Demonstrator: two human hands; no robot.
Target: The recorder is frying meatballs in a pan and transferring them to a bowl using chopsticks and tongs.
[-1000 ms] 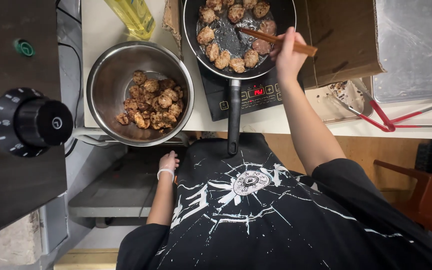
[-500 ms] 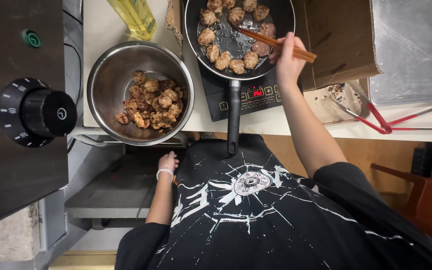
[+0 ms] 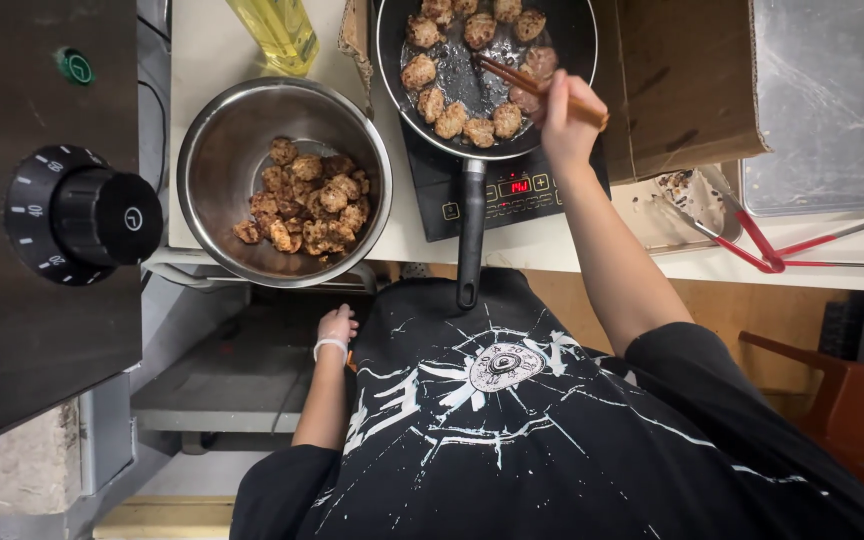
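Wooden chopsticks [image 3: 537,85] clamped in right hand [image 3: 567,120] fingers, tips on a browned meat piece [image 3: 530,97] at right edge of black frying pan [image 3: 562,45] on induction cooker [image 3: 497,190]. Pan has about ten pieces, most browned. Steel bowl [image 3: 222,150] on table [image 3: 207,50] holds a fried batch already. Left hand [image 3: 335,327] hangs low, fingers loosely curled, empty.

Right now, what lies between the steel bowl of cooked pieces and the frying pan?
In the head view, between the steel bowl and the frying pan lies a strip of bare white counter and the cooker's left edge.
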